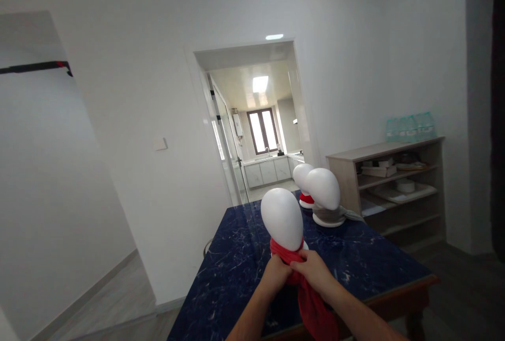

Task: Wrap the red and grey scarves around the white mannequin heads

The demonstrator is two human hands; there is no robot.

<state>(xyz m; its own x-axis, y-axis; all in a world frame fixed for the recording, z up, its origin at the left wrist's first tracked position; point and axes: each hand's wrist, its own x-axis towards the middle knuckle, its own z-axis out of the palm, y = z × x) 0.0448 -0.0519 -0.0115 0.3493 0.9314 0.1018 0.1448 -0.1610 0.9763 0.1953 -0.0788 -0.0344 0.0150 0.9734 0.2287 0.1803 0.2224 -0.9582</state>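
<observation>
Red scarf (303,283): wrapped around the neck of the nearest white mannequin head (282,219), with a long tail hanging down over the near table edge between the forearms.
Left hand (277,273): fingers curled closed, pinching the scarf fabric at the front of the neck, left of the knot area.
Right hand (315,272): also clenched on the scarf, just beside the left hand, the two nearly touching; knuckles face the camera.
Nearest mannequin head: upright near the front of the dark blue marbled table (236,262).
Other heads: a second white head (324,189) with a grey scarf (343,213) and a third (302,177) with a red band stand further back, close together.
Shelf unit (394,193): wooden, against the right wall, well apart from the hands.
Doorway (256,125): opens behind the table onto a bright kitchen.
</observation>
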